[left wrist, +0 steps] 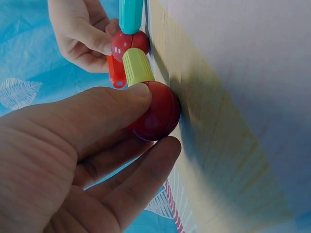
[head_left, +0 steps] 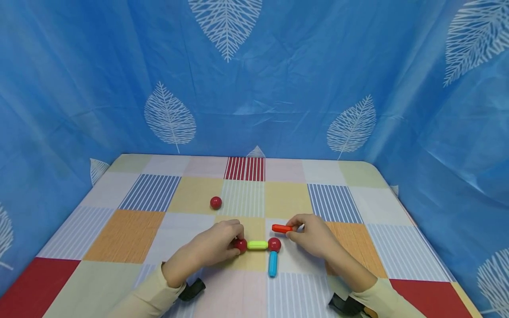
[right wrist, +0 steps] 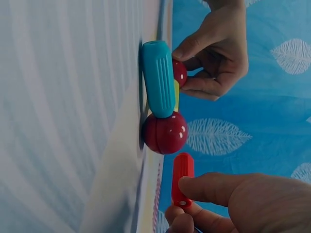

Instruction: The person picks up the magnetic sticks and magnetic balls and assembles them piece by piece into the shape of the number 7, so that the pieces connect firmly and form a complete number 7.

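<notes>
My left hand (head_left: 222, 240) pinches a dark red ball (left wrist: 158, 111) between thumb and fingers, low over the cloth. A yellow-green ridged building stick (head_left: 257, 245) joins it to a second red ball (head_left: 274, 244). From that second ball a turquoise building stick (head_left: 272, 264) points toward me, forming a corner. To the right, my right hand (head_left: 312, 234) pinches an orange-red building stick (right wrist: 183, 179) near one end, apart from the joined pieces. A small round silvery spot shows on that stick's end in the right wrist view.
Farther back on the patchwork tablecloth (head_left: 183, 227) lies a loose red ball (head_left: 216, 202). A blue curtain (head_left: 278, 79) with white leaf prints hangs behind the table and along both sides. Black straps (head_left: 192, 289) circle the wrists.
</notes>
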Demonstrator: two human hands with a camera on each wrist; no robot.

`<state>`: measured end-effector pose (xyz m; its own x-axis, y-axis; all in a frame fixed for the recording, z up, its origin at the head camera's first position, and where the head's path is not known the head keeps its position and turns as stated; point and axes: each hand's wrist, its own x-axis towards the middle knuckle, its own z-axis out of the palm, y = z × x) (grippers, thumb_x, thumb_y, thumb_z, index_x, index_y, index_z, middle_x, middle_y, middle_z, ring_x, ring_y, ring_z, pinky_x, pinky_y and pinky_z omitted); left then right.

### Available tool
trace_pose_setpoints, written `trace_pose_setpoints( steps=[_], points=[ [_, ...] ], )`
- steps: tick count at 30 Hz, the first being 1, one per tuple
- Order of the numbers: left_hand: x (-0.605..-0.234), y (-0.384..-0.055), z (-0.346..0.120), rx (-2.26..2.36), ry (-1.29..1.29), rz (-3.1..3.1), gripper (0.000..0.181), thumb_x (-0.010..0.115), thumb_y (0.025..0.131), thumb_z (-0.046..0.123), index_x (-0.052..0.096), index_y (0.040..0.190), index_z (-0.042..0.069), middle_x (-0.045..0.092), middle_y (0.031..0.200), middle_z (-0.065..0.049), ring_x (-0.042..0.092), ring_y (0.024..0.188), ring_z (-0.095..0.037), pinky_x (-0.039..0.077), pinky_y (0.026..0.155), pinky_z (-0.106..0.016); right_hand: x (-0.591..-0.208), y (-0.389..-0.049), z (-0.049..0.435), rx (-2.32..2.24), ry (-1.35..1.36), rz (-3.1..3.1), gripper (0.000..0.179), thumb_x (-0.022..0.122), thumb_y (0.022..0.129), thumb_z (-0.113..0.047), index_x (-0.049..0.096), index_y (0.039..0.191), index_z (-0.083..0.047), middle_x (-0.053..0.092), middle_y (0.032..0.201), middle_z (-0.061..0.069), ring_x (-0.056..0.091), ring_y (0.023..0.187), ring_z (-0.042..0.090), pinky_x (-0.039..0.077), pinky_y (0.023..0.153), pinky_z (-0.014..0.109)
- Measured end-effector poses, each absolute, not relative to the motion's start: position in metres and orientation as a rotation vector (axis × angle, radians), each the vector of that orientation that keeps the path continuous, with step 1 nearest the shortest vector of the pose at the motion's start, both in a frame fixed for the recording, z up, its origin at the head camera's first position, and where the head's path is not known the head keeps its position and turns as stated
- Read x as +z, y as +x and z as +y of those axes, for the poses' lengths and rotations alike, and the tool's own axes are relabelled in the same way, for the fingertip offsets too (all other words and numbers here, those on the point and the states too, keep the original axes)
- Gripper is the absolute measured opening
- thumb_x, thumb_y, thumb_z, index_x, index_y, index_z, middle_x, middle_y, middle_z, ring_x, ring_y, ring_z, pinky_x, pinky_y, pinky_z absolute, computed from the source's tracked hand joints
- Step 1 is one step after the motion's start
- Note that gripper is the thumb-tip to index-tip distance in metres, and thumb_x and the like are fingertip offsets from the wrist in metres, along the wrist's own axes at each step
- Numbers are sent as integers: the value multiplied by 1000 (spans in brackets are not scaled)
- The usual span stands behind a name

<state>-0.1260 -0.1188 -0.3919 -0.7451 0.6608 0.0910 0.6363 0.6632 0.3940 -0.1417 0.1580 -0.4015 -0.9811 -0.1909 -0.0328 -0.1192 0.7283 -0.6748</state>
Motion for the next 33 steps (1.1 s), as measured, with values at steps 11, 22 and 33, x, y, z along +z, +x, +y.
trace_pose_setpoints(
  steps=[11,22,33],
  points=[
    [-392,-126,-119,633,1096,2811,20,79,80,9,60,85,11,53,82,5,47,71,-6,44,62,-20,-393,-120,157,-1129,-420,2781,16,78,80,-12,72,89,-23,61,80,-9,52,61,14,41,50,26],
    [-393,-126,-119,647,1110,2809,20,79,80,9,60,85,11,54,83,6,48,71,-6,45,64,-20,-389,-104,152,-1039,-616,2771,14,77,82,-14,71,92,-23,59,82,-12,50,61,11,42,48,25],
    [-392,-127,-119,634,1091,2809,19,79,80,10,60,85,11,54,82,6,48,72,-6,46,65,-20,-392,-93,142,-1025,-777,2704,15,76,81,-15,71,92,-25,60,84,-16,50,61,5,44,52,23]
  ],
)
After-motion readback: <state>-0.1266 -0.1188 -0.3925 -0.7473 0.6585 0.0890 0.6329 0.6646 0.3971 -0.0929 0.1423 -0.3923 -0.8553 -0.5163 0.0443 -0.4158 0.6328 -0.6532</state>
